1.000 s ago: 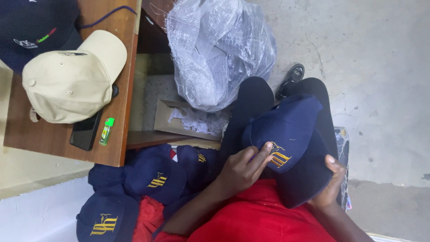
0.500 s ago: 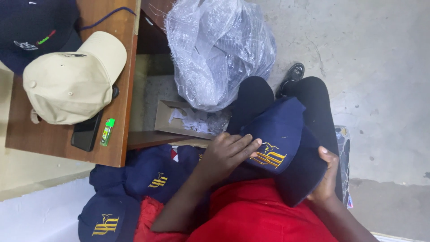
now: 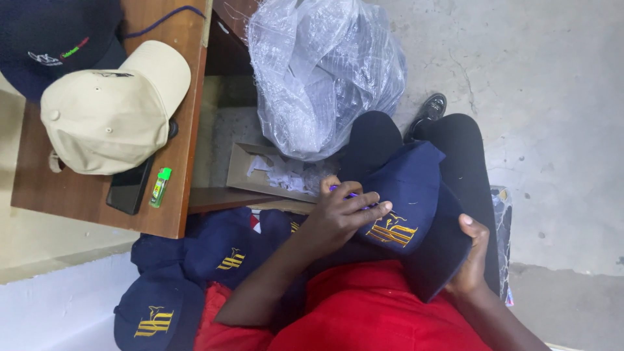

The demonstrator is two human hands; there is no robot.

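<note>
A navy cap (image 3: 409, 188) with gold embroidery (image 3: 390, 231) lies on my lap, over my black trousers. My left hand (image 3: 341, 218) rests on the cap's front just above the embroidery, fingers curled around a small purple object (image 3: 348, 192). My right hand (image 3: 473, 253) grips the cap's dark edge on the right side, thumb on top. My red shirt fills the bottom of the view.
Several more navy caps with gold embroidery (image 3: 221, 253) are piled at my left side. A wooden table (image 3: 175, 195) holds a beige cap (image 3: 110, 110), a dark cap (image 3: 58, 39), a black phone (image 3: 130, 188) and a green lighter (image 3: 160, 186). A clear plastic bag (image 3: 318, 71) and a cardboard box (image 3: 260, 169) sit on the concrete floor.
My left hand has slid up and right across the cap's front, and the purple object now shows at its fingers. The cap has shifted slightly in my lap.
</note>
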